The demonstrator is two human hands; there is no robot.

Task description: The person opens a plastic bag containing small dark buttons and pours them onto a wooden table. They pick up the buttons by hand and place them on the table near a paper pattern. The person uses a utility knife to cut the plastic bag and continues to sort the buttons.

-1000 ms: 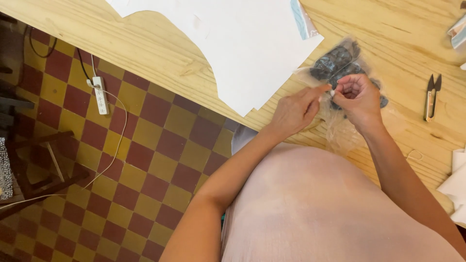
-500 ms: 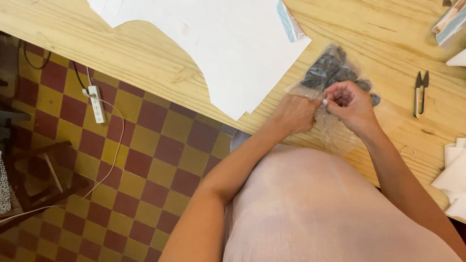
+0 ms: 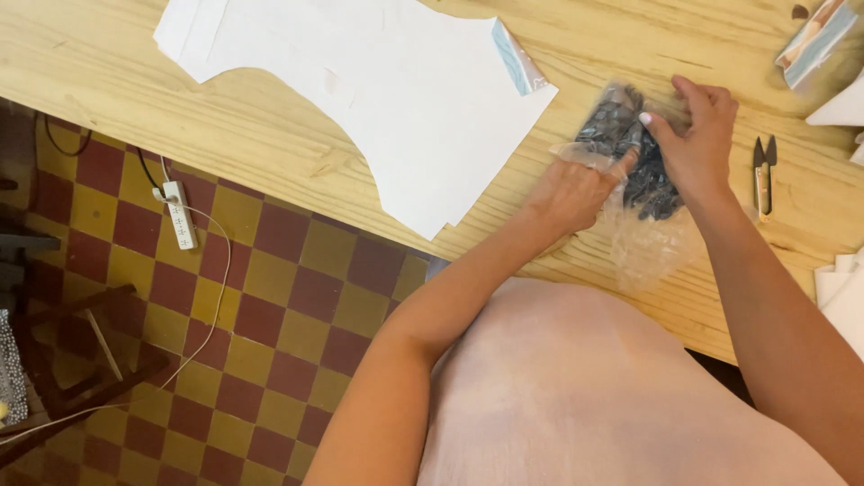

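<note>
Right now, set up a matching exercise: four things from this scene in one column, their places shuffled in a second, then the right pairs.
Things:
1. clear bag
2. snips
3. power strip
4. white paper

Places:
A. on the checkered floor
B. on the table, beyond the right hand
C. between both hands
D. flat on the table, past the left hand

Pairs: 1-C, 2-B, 3-A, 4-D

Bright, even light; soft focus
</note>
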